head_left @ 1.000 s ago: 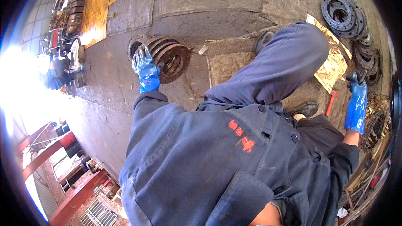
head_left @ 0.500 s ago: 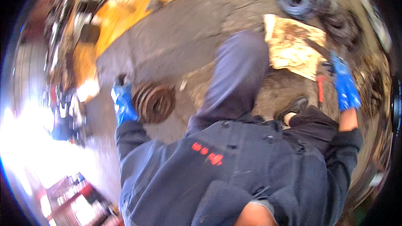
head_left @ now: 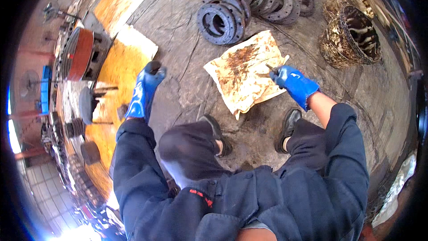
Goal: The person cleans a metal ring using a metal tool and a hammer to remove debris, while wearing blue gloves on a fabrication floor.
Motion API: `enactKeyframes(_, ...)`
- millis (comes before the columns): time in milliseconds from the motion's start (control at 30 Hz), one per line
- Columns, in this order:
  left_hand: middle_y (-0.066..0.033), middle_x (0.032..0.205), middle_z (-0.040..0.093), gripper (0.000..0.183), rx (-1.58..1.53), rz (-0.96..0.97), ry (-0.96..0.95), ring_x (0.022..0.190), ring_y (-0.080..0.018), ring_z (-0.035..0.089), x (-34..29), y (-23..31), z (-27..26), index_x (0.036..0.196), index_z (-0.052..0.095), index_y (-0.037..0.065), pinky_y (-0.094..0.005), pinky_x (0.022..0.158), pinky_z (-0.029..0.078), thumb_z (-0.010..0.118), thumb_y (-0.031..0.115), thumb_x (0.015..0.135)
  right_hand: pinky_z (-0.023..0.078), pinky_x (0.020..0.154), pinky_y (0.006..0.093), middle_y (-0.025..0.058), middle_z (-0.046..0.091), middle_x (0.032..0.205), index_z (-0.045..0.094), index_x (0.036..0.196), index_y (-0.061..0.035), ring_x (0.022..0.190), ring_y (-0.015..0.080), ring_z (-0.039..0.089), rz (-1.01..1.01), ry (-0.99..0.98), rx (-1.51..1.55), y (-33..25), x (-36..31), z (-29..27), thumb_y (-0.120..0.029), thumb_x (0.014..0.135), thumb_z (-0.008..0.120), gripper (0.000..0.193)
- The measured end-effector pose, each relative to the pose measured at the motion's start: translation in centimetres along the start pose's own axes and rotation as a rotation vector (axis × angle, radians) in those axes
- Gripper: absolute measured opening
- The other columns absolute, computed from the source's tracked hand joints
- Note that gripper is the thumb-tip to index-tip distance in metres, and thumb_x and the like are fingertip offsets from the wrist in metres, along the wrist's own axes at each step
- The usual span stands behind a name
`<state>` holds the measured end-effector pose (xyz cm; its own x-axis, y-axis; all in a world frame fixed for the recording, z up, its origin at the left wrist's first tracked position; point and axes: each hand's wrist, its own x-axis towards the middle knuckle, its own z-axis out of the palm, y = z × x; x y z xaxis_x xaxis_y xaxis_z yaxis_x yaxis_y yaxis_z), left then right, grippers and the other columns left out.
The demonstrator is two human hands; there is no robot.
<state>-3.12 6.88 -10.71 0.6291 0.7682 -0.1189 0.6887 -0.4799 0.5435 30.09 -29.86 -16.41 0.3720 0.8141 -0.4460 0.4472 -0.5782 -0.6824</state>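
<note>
My left hand [head_left: 147,87], in a blue glove, is raised at the left with its fingers curled closed. A dark lump shows at its fingertips; I cannot make out what it is. My right hand [head_left: 294,82], also gloved in blue, is closed over the right edge of a stained yellowish cloth [head_left: 249,91]. Two short prongs of a metal tool [head_left: 266,72] stick out from its fingers toward the cloth. The rest of that tool is hidden in the glove. Dark smears cover the middle of the cloth, which lies spread on the ground.
Ring-shaped metal discs with holes [head_left: 218,22] lie in overlapping stacks beyond the cloth. Two woven-looking baskets [head_left: 332,44] stand at the far right. At the left are a yellow sheet [head_left: 107,102] and machine parts [head_left: 82,56]. My shoes [head_left: 292,125] are just below the cloth.
My view has swung toward the cloth and discs, and the rusty ringed part by my left hand is out of view. My right hand now sits at the cloth's edge.
</note>
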Motion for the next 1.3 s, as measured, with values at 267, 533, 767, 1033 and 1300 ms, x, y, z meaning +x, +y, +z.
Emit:
enactKeyframes(267,-0.0146,0.110,0.066,0.052,0.047,0.212,-0.312,0.103,-0.0212,0.062,12.8,9.9,14.1,0.118,0.058,-0.001,-0.0332,0.091,0.048,0.072,0.030,0.079,0.046,0.059,0.0416,0.0208,0.061,0.069,0.064,0.083,0.0011,0.062,0.0321,0.061,0.091,0.016,0.014,2.4,3.1,1.1,-0.033,0.086,0.056,0.036)
enactKeyframes(533,-0.0066,0.093,0.065,0.051,-0.371,-0.038,-0.312,0.070,-0.0157,0.056,21.1,10.6,19.6,0.119,0.056,0.003,-0.0297,0.059,0.044,0.072,0.033,0.080,0.046,0.058,0.0402,0.0190,0.061,0.069,0.062,0.087,0.0015,0.062,0.0280,0.062,0.090,-0.052,0.202,3.4,4.3,-0.2,-0.027,0.086,0.054,0.030)
enactKeyframes(767,-0.0049,0.082,0.062,0.042,-0.180,0.264,-0.455,0.066,-0.0140,0.053,18.6,4.7,22.9,0.106,0.060,0.004,-0.0313,0.054,0.040,0.073,0.033,0.079,0.046,0.057,0.0359,0.0157,0.061,0.066,0.062,0.085,0.0004,0.059,0.0218,0.061,0.083,-0.103,0.199,3.6,5.2,-0.8,-0.030,0.088,0.056,0.032)
enactKeyframes(1033,-0.0181,0.093,0.065,0.053,-0.350,-0.696,-0.967,0.075,-0.0273,0.064,8.0,4.7,19.2,0.114,0.062,0.002,-0.0383,0.072,0.051,0.063,0.046,0.083,0.037,0.049,0.0200,0.0076,0.070,0.081,0.066,0.108,-0.0052,0.053,0.0064,0.046,0.262,0.364,0.792,12.0,6.1,-10.1,-0.034,0.090,0.057,0.035)
enactKeyframes(1300,-0.0095,0.112,0.065,0.033,-0.087,0.106,-0.908,0.098,-0.0215,0.063,1.1,3.1,23.9,0.125,0.056,0.009,-0.0308,0.088,0.047,0.049,0.016,0.093,0.036,0.050,0.0187,0.0058,0.070,0.084,0.066,0.110,-0.0078,0.052,0.0054,0.042,0.411,0.328,0.906,19.8,7.5,-6.6,-0.033,0.090,0.057,0.033)
